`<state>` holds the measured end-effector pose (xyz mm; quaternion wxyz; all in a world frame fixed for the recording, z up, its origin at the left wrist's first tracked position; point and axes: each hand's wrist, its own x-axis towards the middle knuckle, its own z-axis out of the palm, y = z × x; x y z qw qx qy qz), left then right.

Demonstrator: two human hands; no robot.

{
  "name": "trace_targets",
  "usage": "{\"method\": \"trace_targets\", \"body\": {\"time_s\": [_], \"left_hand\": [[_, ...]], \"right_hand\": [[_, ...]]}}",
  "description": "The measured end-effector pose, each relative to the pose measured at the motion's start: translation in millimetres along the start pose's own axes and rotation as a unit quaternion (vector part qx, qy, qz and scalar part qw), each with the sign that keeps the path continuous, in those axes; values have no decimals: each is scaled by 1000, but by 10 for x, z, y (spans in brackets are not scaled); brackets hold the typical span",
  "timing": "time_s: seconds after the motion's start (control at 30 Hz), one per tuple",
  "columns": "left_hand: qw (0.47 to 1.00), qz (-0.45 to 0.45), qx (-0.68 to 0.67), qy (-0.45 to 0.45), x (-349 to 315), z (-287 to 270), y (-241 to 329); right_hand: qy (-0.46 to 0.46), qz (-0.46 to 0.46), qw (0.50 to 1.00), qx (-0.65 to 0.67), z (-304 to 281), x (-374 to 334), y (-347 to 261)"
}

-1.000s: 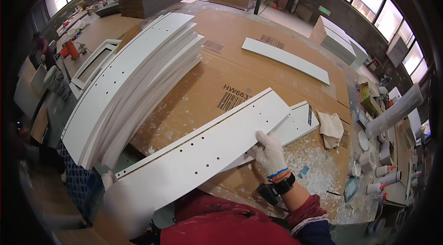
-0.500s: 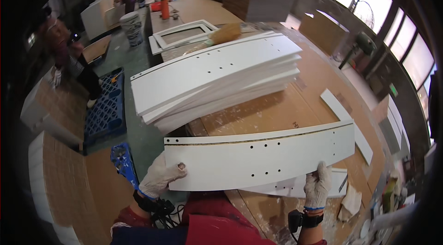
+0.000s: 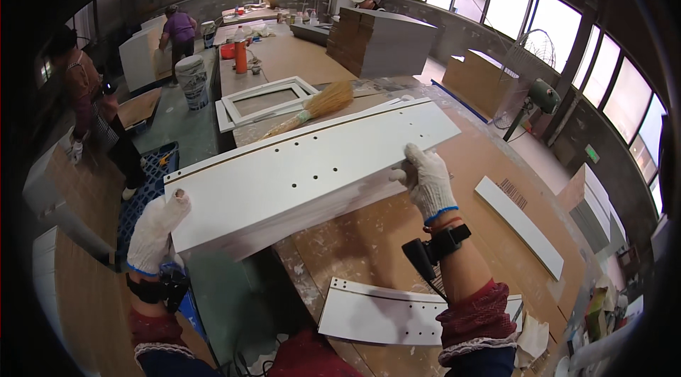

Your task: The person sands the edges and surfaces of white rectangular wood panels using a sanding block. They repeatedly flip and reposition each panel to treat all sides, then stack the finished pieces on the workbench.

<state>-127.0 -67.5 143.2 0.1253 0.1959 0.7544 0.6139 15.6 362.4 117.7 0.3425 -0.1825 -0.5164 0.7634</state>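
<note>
A long white panel (image 3: 369, 141) with rows of dark holes and a groove along its far edge lies on top of a stack of white panels (image 3: 277, 226). My left hand (image 3: 154, 234), in a white knit glove, grips its left end, thumb on the upper face. At the near edge, towards the right end, my gloved right hand (image 3: 430, 185) holds the panel between fingers and thumb. Below my right forearm, another white drilled panel (image 3: 379, 314) lies on the cardboard-covered table (image 3: 433, 249), partly hidden by the sleeve.
A straw broom (image 3: 330, 100) and white frames (image 3: 241, 120) lie behind the stack. To the right is a narrow white strip (image 3: 520, 226); a fan (image 3: 543, 95) stands beyond. A bucket (image 3: 191, 82) and blue pallet (image 3: 152, 182) are left, near a co-worker (image 3: 85, 90).
Both hands have carried the panel forward and left from in front of me onto the stack. The drilled panel on the table, which it partly covered, now shows more fully.
</note>
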Motion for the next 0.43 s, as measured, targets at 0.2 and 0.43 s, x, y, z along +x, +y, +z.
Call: {"method": "trace_targets", "body": {"time_s": [0.2,0.43], "left_hand": [[987,-33,159,-11,308,39,85],[931,23,347,112,452,107,-7]], "right_hand": [[14,63,995,-81,-26,297,-24],[0,103,967,-235,-167,371,-92]]}}
